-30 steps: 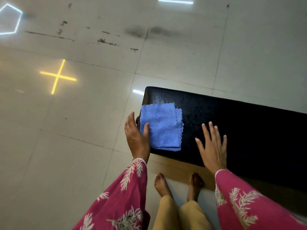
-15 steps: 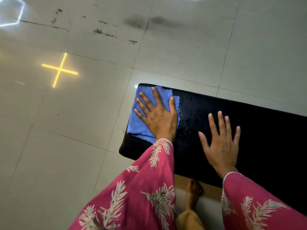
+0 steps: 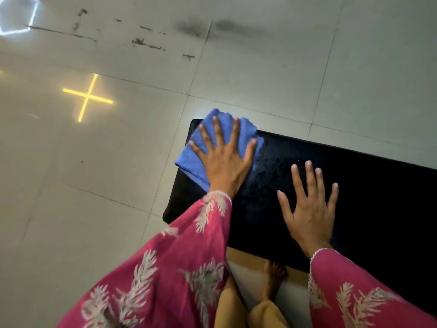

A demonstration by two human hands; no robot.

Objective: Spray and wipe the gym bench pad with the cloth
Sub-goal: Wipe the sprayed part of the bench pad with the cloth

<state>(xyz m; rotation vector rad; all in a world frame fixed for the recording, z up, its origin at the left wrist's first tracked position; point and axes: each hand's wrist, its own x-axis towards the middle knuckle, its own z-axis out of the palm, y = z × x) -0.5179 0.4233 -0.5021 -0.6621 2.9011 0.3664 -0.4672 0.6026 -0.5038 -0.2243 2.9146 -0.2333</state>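
On the pad (image 3: 354,197), the cloth (image 3: 189,159) is pressed under straight fingers (image 3: 218,131) of the left hand (image 3: 224,162); the right hand (image 3: 309,209) is laid flat, empty.

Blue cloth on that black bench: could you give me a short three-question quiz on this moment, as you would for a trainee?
1. True or false: the left hand presses flat, fingers spread, on the blue cloth.
2. Where on the bench pad does the cloth lie? A) its middle B) the far corner of its end C) its near edge
3. Fill in: the right hand rests flat on the bare ____.

Key: 1 true; 2 B; 3 bench pad.
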